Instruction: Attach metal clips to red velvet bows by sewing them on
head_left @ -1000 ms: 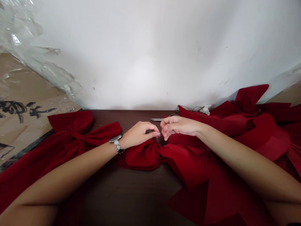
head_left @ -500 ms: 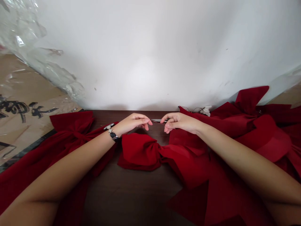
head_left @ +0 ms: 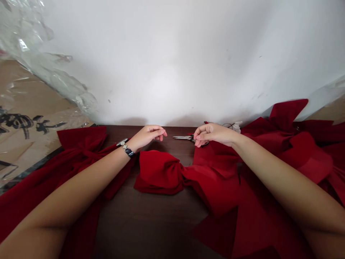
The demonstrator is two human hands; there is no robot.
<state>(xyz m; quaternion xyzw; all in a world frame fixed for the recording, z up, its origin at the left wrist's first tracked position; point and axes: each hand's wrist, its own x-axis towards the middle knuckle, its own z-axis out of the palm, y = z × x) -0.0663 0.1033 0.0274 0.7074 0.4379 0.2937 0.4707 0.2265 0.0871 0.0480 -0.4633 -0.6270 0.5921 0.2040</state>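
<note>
The fingers of my left hand (head_left: 153, 135) are closed, thumb against forefinger, above the far part of the table; whatever they may hold is too small to see. My right hand (head_left: 208, 135) is also closed in a pinch, and I cannot make out anything in it. Behind its fingertips lies a pair of scissors (head_left: 182, 137), blades pointing left and handles partly hidden by the hand. Below and between both hands rests a red fabric bow (head_left: 161, 172), gathered at its middle, its right loop spreading under my right forearm.
Another red bow (head_left: 81, 151) lies at the left under my forearm. More red bows (head_left: 304, 154) pile up at the right. A white wall (head_left: 167, 72) closes off the back of the dark table (head_left: 140, 223). Plastic-wrapped cardboard (head_left: 35, 97) stands at the left.
My hands have moved apart, the left one to the left and the right one to the right, both slightly up. More of the scissors shows. The bow stays in place.
</note>
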